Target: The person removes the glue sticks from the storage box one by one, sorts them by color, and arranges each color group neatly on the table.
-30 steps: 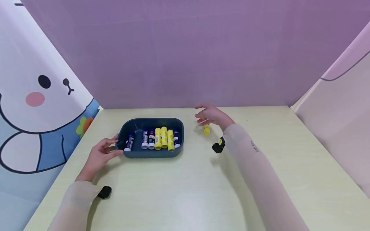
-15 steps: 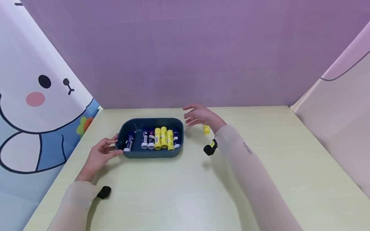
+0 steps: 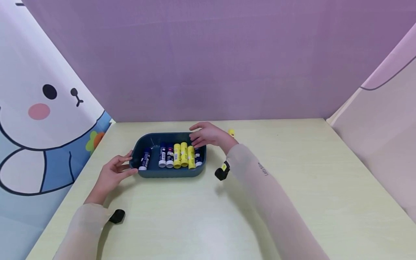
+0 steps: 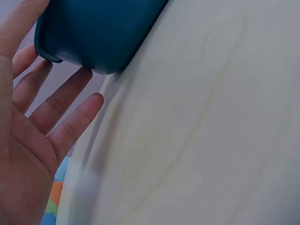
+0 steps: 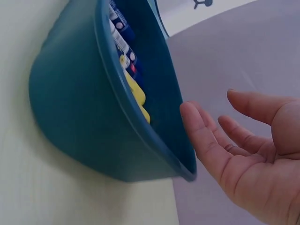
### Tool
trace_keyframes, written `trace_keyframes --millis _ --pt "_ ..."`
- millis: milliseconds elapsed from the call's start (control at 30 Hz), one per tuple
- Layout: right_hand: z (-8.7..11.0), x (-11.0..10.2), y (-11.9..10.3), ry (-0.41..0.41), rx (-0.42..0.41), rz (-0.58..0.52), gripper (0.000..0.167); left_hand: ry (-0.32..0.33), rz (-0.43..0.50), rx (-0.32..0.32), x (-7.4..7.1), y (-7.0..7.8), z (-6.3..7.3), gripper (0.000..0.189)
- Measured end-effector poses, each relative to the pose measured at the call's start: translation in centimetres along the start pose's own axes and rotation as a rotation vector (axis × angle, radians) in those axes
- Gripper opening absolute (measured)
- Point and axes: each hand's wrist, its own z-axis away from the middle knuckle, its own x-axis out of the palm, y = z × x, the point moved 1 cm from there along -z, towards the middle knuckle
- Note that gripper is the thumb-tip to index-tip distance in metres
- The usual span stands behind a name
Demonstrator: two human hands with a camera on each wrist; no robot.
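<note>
At the left end of the dark teal oval plastic tray (image 3: 169,172), the left hand (image 3: 112,174) rests on the pale yellow surface (image 3: 201,216) with straight, spread fingers (image 4: 70,124) touching the tray's outer wall; its grip holds nothing. The forearm in a sheer pale sleeve (image 3: 81,231) runs back toward the near edge. Over the tray's right rear corner hovers the right hand (image 3: 208,136), palm down, fingers (image 5: 206,140) loosely spread and slightly bent, the grip empty and just beside the rim; whether it touches the rim I cannot tell. Its arm stretches forward at a slant from the lower right. Inside the tray lie glue sticks side by side, dark blue ones (image 3: 162,157) and yellow ones (image 3: 184,154). Behind the right hand a small yellow glue stick (image 3: 231,132) lies on the surface, near the purple back wall (image 3: 208,61).
</note>
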Motion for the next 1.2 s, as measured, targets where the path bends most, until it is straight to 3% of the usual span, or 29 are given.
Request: trace_keyframes --millis 500,767,1033,1200 --pt "-1.7 3.2 0.9 -0.032 0.067 0.002 0.054 0.001 -0.005 0.012 0.0 0.0 0.0 0.048" --pt "-2.2 4.8 1.0 -0.046 0.099 0.134 0.052 -0.006 -0.001 0.007 -0.1 0.1 0.1 0.048" --pt "-2.5 6.2 0.9 -0.049 0.117 0.176 0.055 -0.006 -0.007 -0.015 -0.2 0.1 0.3 0.049" --pt "-2.8 7.3 1.1 -0.05 0.114 0.197 0.06 -0.007 0.002 0.004 -0.1 0.1 0.3 0.048"
